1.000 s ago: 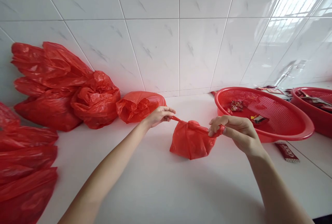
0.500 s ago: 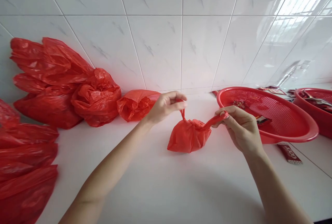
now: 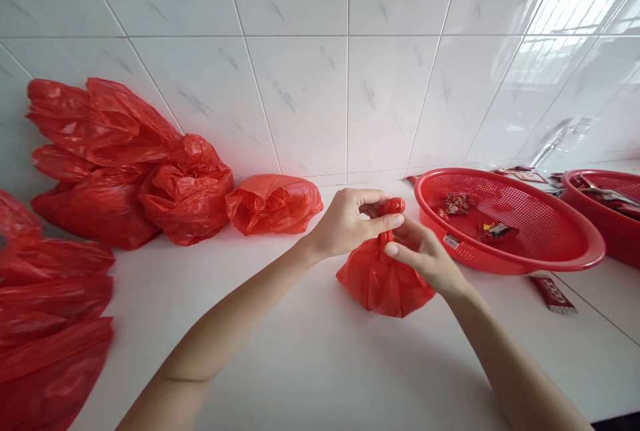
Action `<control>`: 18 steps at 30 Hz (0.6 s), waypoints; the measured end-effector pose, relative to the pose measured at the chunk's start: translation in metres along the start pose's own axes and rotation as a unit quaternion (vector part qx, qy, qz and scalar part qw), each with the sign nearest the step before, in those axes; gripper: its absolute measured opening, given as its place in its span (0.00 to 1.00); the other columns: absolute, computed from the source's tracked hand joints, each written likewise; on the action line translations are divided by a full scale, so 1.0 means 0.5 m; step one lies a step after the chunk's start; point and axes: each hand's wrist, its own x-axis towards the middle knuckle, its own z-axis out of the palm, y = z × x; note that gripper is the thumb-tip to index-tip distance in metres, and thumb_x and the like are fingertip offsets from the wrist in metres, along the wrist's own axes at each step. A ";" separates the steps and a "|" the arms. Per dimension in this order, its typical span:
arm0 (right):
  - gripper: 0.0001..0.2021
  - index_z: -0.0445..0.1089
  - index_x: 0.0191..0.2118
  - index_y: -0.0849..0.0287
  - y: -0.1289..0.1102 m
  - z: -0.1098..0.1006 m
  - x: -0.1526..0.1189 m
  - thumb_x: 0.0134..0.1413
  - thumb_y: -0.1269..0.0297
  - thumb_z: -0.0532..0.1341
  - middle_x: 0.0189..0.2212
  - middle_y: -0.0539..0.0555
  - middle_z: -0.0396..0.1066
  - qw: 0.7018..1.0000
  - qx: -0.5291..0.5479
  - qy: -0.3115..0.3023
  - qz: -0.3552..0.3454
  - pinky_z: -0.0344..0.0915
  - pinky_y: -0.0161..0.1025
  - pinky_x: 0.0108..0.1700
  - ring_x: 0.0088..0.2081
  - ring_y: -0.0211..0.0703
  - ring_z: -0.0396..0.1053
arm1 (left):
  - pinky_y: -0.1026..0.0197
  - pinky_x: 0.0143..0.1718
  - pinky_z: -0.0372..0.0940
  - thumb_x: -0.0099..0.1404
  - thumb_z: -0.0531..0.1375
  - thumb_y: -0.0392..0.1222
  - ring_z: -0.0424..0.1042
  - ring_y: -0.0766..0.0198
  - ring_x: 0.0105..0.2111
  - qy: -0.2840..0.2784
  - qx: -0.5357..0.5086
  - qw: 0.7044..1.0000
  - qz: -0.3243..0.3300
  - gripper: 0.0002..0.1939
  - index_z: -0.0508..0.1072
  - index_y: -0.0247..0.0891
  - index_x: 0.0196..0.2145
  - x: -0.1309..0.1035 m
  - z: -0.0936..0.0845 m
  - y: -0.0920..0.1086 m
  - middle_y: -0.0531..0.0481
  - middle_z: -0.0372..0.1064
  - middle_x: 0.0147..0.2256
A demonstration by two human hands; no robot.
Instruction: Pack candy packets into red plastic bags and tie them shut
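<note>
A small filled red plastic bag point(image 3: 387, 284) rests on the white counter, its top gathered into a narrow twisted neck. My left hand point(image 3: 347, 221) is closed, pinching that neck near its upper end between thumb and fingers. Just below it, my right hand point(image 3: 427, 258) closes around the base of the neck, thumb in front and most of its fingers hidden behind. A little of the bag's bunched tip pokes out above my left thumb. What the bag contains is hidden.
A red perforated basket point(image 3: 510, 261) with a few wrapped snacks stands at right, a second red basket point(image 3: 610, 218) beyond it. A dark red snack packet point(image 3: 553, 292) lies on the counter. Several red bags point(image 3: 187, 191) line the tiled wall point(image 3: 300, 104) and left edge.
My hands have come together at the bag's top. Its two separately held handle ends are now gathered into one upright neck. The bag has shifted slightly right and nearer.
</note>
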 end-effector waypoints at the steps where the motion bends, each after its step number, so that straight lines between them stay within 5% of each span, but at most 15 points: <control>1: 0.20 0.74 0.54 0.54 0.005 0.005 0.001 0.59 0.53 0.67 0.49 0.58 0.77 0.999 -0.015 -0.026 0.030 0.71 0.49 0.54 0.50 0.52 0.74 | 0.62 0.36 0.68 0.62 0.66 0.40 0.71 0.66 0.31 0.013 -0.001 1.000 0.006 0.06 0.78 0.35 0.31 0.001 0.000 0.001 0.52 0.74 0.29; 9: 0.19 0.75 0.42 0.59 0.037 0.034 0.004 0.61 0.47 0.63 0.31 0.52 0.71 0.993 -0.071 -0.037 0.089 0.67 0.39 0.38 0.33 0.42 0.69 | 0.60 0.36 0.70 0.53 0.73 0.47 0.73 0.64 0.32 0.155 -0.068 0.985 0.028 0.13 0.80 0.35 0.29 0.013 -0.036 -0.016 0.51 0.75 0.29; 18: 0.19 0.71 0.36 0.59 0.060 0.067 0.005 0.64 0.46 0.59 0.28 0.49 0.64 0.996 -0.051 -0.042 0.059 0.60 0.37 0.35 0.30 0.38 0.60 | 0.60 0.36 0.71 0.50 0.75 0.47 0.72 0.64 0.32 0.183 -0.108 0.977 0.019 0.14 0.78 0.36 0.27 -0.002 -0.045 -0.045 0.52 0.73 0.29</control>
